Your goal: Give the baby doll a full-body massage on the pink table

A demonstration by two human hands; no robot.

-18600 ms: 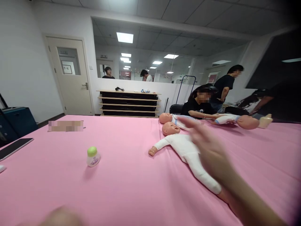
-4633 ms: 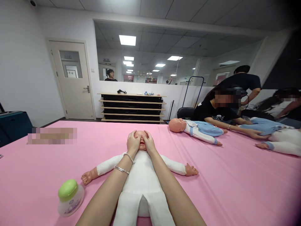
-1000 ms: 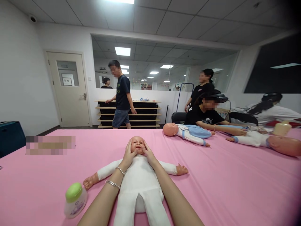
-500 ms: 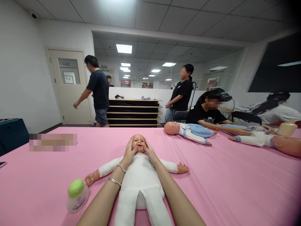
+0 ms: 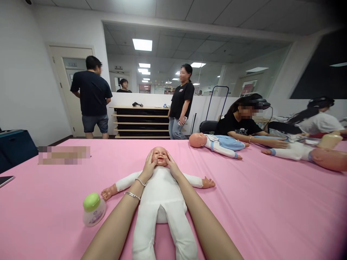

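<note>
A baby doll (image 5: 164, 187) with a white cloth body lies on its back on the pink-covered table (image 5: 257, 216), face up, arms spread, legs toward me. My left hand (image 5: 149, 166) rests along one cheek of the doll's head, fingers stretched out flat and pointing up the side. Against the other cheek lies my right hand (image 5: 171, 166), its fingers likewise extended. Both thumbs are on the face near the mouth. Beside the doll's hand on the left stands a small jar (image 5: 94, 215) with a green lid, tucked close to my left forearm.
Farther right lie a doll in blue and white (image 5: 222, 145) and another doll (image 5: 300, 151), which a seated person in a headset (image 5: 241, 119) handles. A bottle (image 5: 330, 140) stands beside it. A dark blue case (image 5: 16, 148) is at the far left. Two people stand behind the table.
My hands stay on the doll's cheeks, with only slight movement. The view has tilted down a little. One standing person turned toward the door; the other moved left.
</note>
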